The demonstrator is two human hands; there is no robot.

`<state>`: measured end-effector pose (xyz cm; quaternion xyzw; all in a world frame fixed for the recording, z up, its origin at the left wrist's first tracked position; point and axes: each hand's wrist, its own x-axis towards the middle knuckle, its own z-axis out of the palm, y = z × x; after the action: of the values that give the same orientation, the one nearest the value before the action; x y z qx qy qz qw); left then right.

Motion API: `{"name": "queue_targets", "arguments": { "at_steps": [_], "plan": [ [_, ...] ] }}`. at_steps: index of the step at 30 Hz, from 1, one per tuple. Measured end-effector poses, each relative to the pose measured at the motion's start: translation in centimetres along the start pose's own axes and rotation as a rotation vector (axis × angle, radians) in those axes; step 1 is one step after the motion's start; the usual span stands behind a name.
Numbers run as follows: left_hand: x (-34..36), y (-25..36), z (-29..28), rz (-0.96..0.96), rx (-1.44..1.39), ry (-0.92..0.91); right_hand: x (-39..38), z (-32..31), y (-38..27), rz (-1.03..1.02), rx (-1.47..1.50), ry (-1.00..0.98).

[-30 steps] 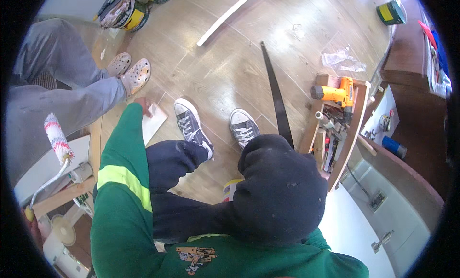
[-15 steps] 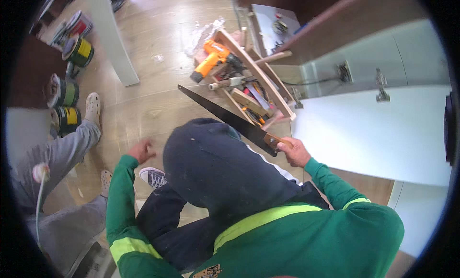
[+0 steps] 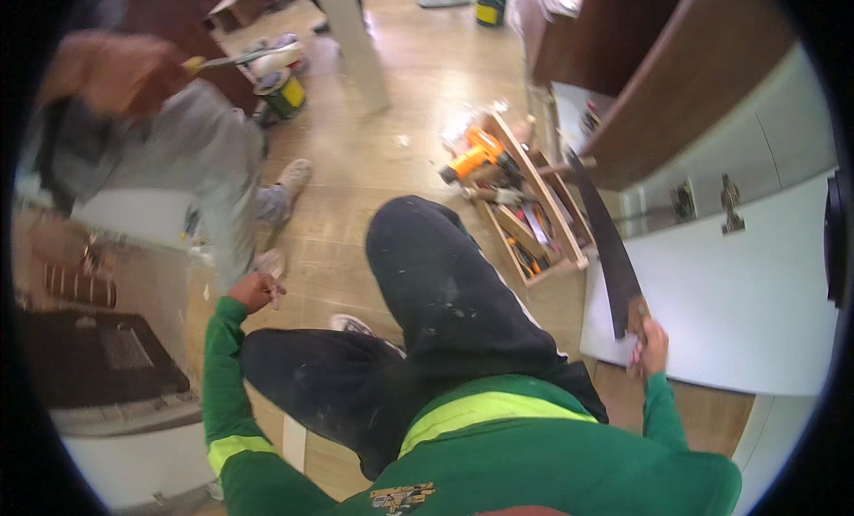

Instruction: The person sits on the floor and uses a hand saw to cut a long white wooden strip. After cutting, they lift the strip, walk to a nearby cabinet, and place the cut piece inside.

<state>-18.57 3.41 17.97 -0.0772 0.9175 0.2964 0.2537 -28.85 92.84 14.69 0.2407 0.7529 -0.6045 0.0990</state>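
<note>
While the right hand closes its fingers around the wooden handle of the saw, the dark blade slants up the right of the frame, in front of the white panel, its tip overlapping the brown board in view; whether it touches either, I cannot tell. The left hand hangs left of centre, fingers loosely curled; blur hides whether it pinches anything. As for progress, the saw is picked up, and that much is done; no piece lies held under its teeth, so no cut seems under way, and how much work remains cannot be judged from here. The wooden toolbox sits on the floor right of centre, the orange drill at its upper end and other tools inside. In the upper left, a co-worker's blurred hand holds a thin rod.
</note>
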Motion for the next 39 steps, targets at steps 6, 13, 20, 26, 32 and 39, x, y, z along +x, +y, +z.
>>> {"name": "queue_targets", "arguments": {
  "at_steps": [6,13,20,26,32,39],
  "plan": [
    [-4.1,-9.6,18.5,-0.553,-0.672,0.587,-2.4,0.4,8.3,0.143,0.084,0.007],
    [-10.5,-12.7,42.6,-1.077,-0.666,0.623,0.7,-1.4,13.3,0.518,0.423,-0.166],
    [-13.1,-11.7,50.0,-1.097,-0.389,0.685,10.6,9.0,2.4,0.508,-0.093,-0.361],
    [-10.8,-6.0,46.7,-1.203,-0.528,0.986,12.5,19.4,-3.9,0.356,-0.472,-0.533],
    [-11.1,-9.2,39.6,-1.043,-0.038,0.791,13.2,24.8,-4.6,0.322,-0.642,-0.648],
    [-14.2,-17.8,40.0,-1.032,-0.058,0.52,12.4,27.2,-4.2,0.325,-0.716,-0.672]
  ]
}}
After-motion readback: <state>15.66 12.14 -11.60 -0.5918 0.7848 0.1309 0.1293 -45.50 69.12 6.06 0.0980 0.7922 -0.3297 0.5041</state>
